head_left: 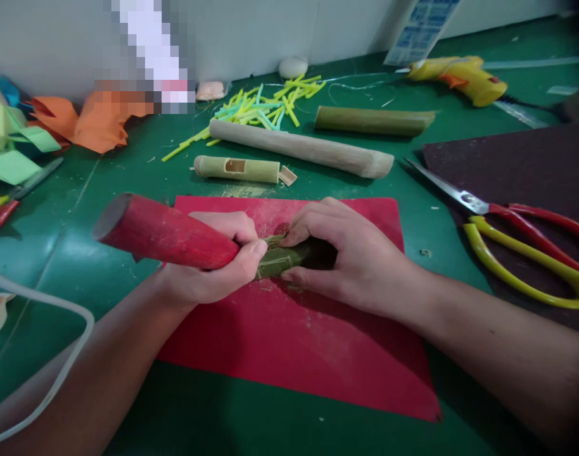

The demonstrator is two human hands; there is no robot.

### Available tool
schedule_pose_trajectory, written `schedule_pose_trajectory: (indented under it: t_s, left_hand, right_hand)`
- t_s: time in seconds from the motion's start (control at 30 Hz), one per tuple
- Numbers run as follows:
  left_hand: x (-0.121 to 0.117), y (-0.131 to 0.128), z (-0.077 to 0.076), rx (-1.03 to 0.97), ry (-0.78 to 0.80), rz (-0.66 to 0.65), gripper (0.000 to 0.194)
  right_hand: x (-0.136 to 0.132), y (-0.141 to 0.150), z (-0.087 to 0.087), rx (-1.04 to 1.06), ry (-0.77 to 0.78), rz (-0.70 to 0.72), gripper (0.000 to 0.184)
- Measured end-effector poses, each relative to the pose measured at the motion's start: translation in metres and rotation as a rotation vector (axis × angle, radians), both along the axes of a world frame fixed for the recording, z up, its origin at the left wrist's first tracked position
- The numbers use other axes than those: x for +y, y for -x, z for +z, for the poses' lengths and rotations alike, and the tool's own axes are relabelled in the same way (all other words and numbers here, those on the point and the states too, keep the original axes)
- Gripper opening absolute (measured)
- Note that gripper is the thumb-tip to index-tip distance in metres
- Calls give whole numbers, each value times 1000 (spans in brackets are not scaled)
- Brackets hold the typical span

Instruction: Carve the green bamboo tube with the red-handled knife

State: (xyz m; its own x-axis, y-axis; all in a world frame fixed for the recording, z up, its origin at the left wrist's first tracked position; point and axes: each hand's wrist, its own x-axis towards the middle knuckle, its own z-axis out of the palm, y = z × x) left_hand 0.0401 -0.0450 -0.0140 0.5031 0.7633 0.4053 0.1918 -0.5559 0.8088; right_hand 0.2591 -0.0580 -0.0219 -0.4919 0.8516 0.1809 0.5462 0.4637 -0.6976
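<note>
My left hand (218, 272) is wrapped round a thick red handle (170, 231), its blunt end tilted up and to the left. Whatever tool head it carries is hidden behind my fingers. Under that hand lies a dark green bamboo piece (280, 259), with loose fibres on its upper side. Thumb and fingers of my right hand (351, 253) grip this piece from both sides. Beneath both hands a red sheet (294, 348) is spread, with pale dust and shavings on it.
Behind the sheet lie a notched bamboo tube (263, 171), a pale stick (303, 147), another bamboo piece (370, 121) and yellow-green strips (246, 107). Scissors (470, 201) rest on a dark board (517, 164) at right. A yellow glue gun (465, 75) is behind; orange paper (99, 120) sits left.
</note>
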Motion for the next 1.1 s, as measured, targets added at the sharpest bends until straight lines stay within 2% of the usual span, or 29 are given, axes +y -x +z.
schedule_pose_trajectory:
  t_s: [0.27,0.57,0.87,0.97,1.1]
  left_hand:
    - [-1,0,-3,-25,49,34,31]
    - [-1,0,-3,-3,8,64,27]
    - [1,-4,2,25,-31,22,29]
    - [1,-5,3,34,-61,47,30]
    - [-2,-5,2,28,-21,88,30]
  right_hand:
    - [-1,-1,-2,11,-17,-3,23]
    - [0,-1,-1,5,-5,-14,22]
    - [-1,-1,0,3,-12,-17,22]
    - [-1,-1,-1,9,-11,-11,22]
    - [-1,-2,-2,13,-19,-6,22]
